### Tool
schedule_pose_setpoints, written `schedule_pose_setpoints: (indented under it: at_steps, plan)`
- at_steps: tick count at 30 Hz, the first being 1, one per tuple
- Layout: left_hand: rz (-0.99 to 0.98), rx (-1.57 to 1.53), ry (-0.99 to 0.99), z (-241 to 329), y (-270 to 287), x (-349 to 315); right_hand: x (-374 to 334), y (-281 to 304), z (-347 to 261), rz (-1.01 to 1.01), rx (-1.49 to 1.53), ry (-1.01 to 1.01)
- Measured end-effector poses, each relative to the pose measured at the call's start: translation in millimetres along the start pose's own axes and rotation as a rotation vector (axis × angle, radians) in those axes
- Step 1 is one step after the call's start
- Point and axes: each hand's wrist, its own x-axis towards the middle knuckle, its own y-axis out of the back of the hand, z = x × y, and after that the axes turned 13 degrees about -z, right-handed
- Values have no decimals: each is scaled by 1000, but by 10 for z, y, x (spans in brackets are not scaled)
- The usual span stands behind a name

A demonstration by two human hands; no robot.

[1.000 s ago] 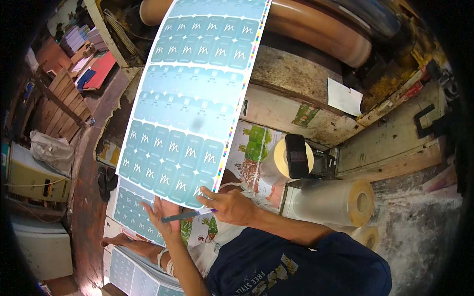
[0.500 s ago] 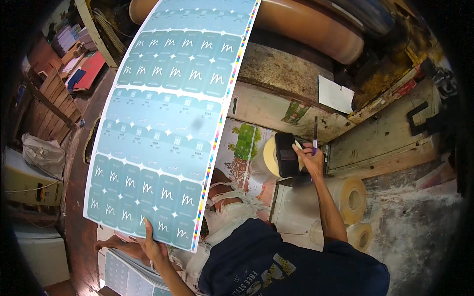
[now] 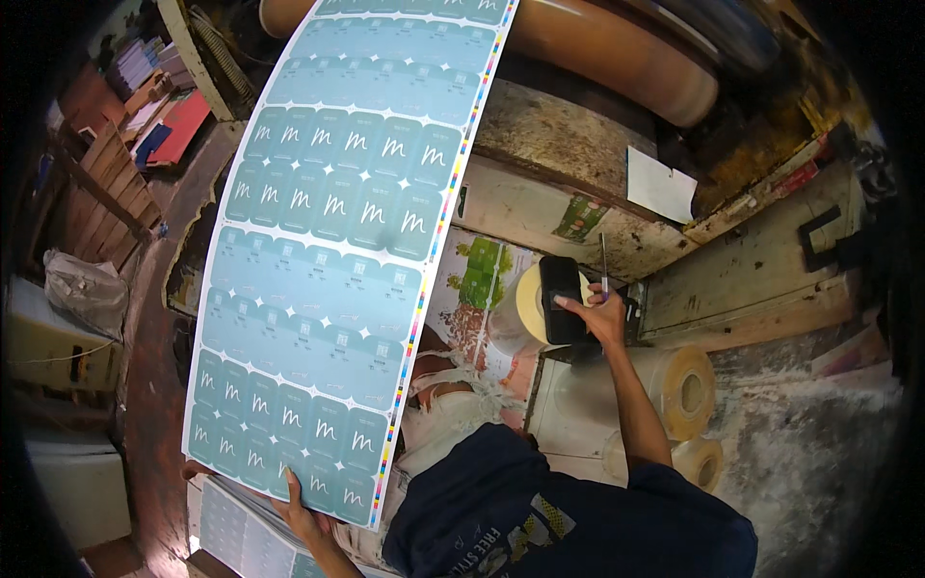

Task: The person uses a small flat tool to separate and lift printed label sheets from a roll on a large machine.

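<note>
Glossy printed sheet (image 3: 332, 250), long and teal, patterned in rows of small label panels with a thin colour-bar strip down its right edge, curves up from my lower left toward the machine above. My left hand (image 3: 306, 511) grips its bottom edge, fingers spread flat over the lowest row of panels and thumb tucked behind. Just beneath that hand lies a stack of similar sheets (image 3: 236, 530), their edges fanned.

My right hand (image 3: 599, 310) is closed around a slim pen-like tool (image 3: 603, 262) that stands upright between the fingers, while its fingertips rest against a black rectangular block (image 3: 562, 299). That block sits on a pale yellow roll of tape (image 3: 532, 303), seen end-on. Near the forearm, two rolls of clear film (image 3: 689, 390) lie on their sides on the grimy desk (image 3: 771, 308), cardboard cores showing. A large tan cylinder (image 3: 617, 58), smooth and matte, runs across the top of the machine, and a white paper slip (image 3: 660, 183) is stuck to the scuffed metal below it. Rough wooden pallets (image 3: 96, 183) lean at far left.
</note>
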Motion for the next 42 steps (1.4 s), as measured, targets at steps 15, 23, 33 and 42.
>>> schedule_pose_setpoints:
  at_steps: [15,23,33,42]
  plan:
    - [137,595,-231,-230,1996,-665,247,133,-1753,-85,649,587]
    - [224,879,200,-233,1783,-637,1349,-121,-2518,-377,586,627]
    - [26,1819,318,-112,1993,-958,1565,-90,-2745,420,10,1215]
    - [578,916,385,144,1104,-788,2196,275,-3185,-79,-496,1442]
